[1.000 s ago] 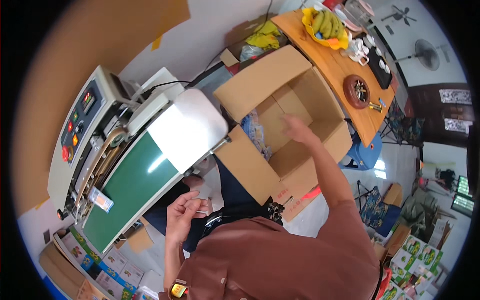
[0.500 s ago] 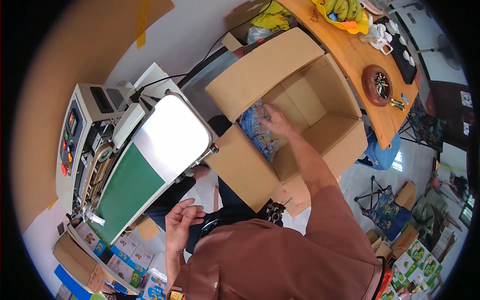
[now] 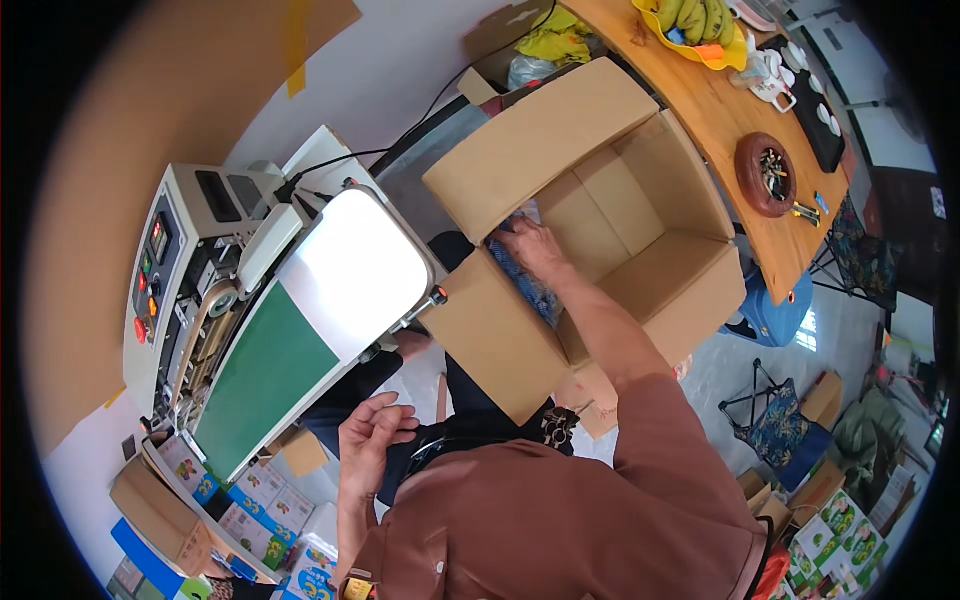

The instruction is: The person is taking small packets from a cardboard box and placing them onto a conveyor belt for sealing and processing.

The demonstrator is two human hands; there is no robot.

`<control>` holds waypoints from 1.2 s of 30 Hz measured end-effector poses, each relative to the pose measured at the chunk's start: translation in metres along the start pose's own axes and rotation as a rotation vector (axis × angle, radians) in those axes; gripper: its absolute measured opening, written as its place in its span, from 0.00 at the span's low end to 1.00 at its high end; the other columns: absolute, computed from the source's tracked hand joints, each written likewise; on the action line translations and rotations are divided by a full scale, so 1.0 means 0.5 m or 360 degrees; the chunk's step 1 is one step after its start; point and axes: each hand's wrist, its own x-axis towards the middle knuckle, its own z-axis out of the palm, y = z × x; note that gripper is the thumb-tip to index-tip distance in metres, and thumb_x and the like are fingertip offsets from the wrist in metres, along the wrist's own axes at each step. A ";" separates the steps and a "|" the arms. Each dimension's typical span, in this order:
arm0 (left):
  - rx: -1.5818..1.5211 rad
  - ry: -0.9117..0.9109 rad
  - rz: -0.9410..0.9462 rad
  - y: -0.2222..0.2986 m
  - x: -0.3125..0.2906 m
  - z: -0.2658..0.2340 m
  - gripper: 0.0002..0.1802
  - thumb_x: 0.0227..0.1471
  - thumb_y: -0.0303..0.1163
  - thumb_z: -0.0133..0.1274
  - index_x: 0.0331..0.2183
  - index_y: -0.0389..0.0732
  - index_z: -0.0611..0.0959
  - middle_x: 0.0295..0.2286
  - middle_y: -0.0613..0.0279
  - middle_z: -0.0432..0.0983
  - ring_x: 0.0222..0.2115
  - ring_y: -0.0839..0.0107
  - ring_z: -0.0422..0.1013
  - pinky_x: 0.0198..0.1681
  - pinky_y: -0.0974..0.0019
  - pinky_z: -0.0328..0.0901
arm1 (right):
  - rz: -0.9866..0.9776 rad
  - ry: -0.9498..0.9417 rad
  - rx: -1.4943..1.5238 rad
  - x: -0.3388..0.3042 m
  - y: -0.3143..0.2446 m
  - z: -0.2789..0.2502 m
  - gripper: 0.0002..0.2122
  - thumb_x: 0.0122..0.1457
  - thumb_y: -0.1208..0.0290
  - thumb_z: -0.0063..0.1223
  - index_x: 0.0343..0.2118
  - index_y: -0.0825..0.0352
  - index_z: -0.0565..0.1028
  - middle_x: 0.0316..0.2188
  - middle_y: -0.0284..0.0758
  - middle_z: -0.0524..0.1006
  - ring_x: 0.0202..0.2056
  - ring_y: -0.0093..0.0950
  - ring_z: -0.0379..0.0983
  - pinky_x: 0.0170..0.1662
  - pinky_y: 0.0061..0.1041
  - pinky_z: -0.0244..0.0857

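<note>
A large open cardboard box (image 3: pixel 695 262) stands in front of me with its flaps folded outward. Along its left inner side lie blue-patterned clear plastic packets (image 3: pixel 530 284). My right hand (image 3: pixel 535 248) reaches into the box and rests on these packets, fingers stretched over them; its fingertips are partly hidden. Above my lap, my left hand (image 3: pixel 375 430) is held up with its fingers loosely bent and nothing visible in it. It touches neither the box nor the machine.
Left of the box stands a machine with a green belt (image 3: pixel 265 375), a bright white plate (image 3: pixel 355 275) and a control panel (image 3: pixel 150 280). A wooden table (image 3: pixel 700 115) on the right carries an ashtray (image 3: pixel 750 175), bananas (image 3: pixel 690 18) and cups. Printed cartons (image 3: pixel 265 505) sit at lower left.
My right hand has moved left and down onto the blue-patterned packets. My left hand stays raised in nearly the same place. The whole view has shifted slightly.
</note>
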 end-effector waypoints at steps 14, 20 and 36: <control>-0.0079 0.0005 -0.0014 -0.026 0.008 -0.021 0.16 0.60 0.31 0.52 0.47 0.32 0.76 0.36 0.52 0.80 0.34 0.67 0.78 0.38 0.66 0.74 | 0.0750 0.0362 0.1145 -0.024 0.059 -0.056 0.08 0.60 0.74 0.46 0.39 0.63 0.76 0.36 0.37 0.78 0.39 0.32 0.77 0.38 0.30 0.72; -0.0090 -0.0034 -0.0033 -0.027 0.017 -0.018 0.16 0.60 0.31 0.52 0.47 0.32 0.76 0.36 0.52 0.80 0.34 0.68 0.78 0.38 0.67 0.75 | 0.1507 0.0528 0.2297 -0.059 0.151 -0.010 0.07 0.62 0.72 0.43 0.39 0.63 0.73 0.30 0.31 0.76 0.29 0.22 0.71 0.33 0.27 0.67; -0.0082 -0.0011 -0.0071 -0.032 0.030 -0.023 0.16 0.59 0.31 0.54 0.46 0.33 0.77 0.36 0.53 0.81 0.34 0.68 0.78 0.37 0.67 0.75 | 0.0306 -0.0920 0.0502 -0.148 0.107 -0.087 0.12 0.53 0.69 0.55 0.41 0.59 0.77 0.29 0.37 0.80 0.30 0.38 0.77 0.36 0.37 0.69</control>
